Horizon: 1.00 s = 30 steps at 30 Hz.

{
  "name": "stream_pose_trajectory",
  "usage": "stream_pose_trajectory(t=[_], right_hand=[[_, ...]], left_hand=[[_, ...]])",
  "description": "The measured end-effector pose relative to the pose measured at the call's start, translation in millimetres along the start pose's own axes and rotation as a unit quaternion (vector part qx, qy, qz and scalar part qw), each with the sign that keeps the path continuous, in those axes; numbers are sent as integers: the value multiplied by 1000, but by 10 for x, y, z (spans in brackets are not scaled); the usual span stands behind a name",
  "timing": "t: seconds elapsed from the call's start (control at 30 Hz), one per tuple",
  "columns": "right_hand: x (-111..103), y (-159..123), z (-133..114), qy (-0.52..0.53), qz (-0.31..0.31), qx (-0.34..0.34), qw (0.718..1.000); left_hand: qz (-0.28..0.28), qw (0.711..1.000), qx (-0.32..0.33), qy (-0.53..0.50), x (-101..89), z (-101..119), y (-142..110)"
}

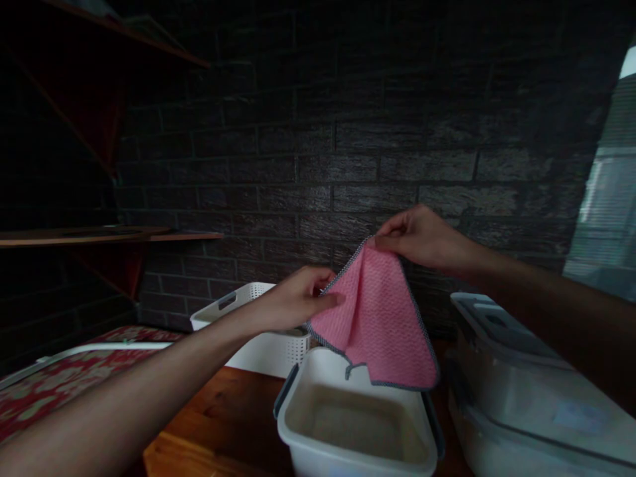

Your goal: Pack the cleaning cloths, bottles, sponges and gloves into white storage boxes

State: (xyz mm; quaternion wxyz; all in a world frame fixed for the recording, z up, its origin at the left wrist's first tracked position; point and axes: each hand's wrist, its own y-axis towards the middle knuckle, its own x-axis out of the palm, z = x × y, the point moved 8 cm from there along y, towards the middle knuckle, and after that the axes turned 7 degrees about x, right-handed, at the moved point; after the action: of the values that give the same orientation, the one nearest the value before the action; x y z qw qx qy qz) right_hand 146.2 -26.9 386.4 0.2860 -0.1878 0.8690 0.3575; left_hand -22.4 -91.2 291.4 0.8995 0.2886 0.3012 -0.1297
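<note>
A pink cleaning cloth with a dark, striped edging hangs from both hands above a white plastic bin. My right hand pinches its top corner. Lower down and to the left, my left hand grips the cloth's left edge between thumb and fingers. The lower part of the cloth droops over the bin's far rim and hides some of it. Dark grey handles sit on the bin's sides, and its visible floor is bare.
Behind my left hand stands a white perforated basket. Stacked lidded storage boxes are at the right. The wooden tabletop meets a dark brick wall. A wooden shelf and red patterned fabric lie at left.
</note>
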Motion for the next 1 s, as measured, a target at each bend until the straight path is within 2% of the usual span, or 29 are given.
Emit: stream_pose_trajectory(t=[0.13, 0.27, 0.37, 0.53, 0.8, 1.0], right_hand=[[-179, -23, 168, -10, 7, 27, 1000], [-243, -92, 354, 23, -20, 71, 997], [-254, -113, 491, 45, -43, 83, 995], [-274, -104, 626, 46, -61, 78, 994], [-327, -119, 590, 52, -53, 82, 994], [-389, -119, 603, 56, -42, 82, 994]], left_hand=[[30, 999, -1, -27, -277, -174, -4], [70, 997, -20, -42, -542, -213, -7], [100, 992, -41, -64, -662, -212, -22], [128, 988, -48, -75, -760, -170, -26], [132, 990, -11, -44, -852, -45, 35], [148, 989, -9, -24, -922, 19, 59]])
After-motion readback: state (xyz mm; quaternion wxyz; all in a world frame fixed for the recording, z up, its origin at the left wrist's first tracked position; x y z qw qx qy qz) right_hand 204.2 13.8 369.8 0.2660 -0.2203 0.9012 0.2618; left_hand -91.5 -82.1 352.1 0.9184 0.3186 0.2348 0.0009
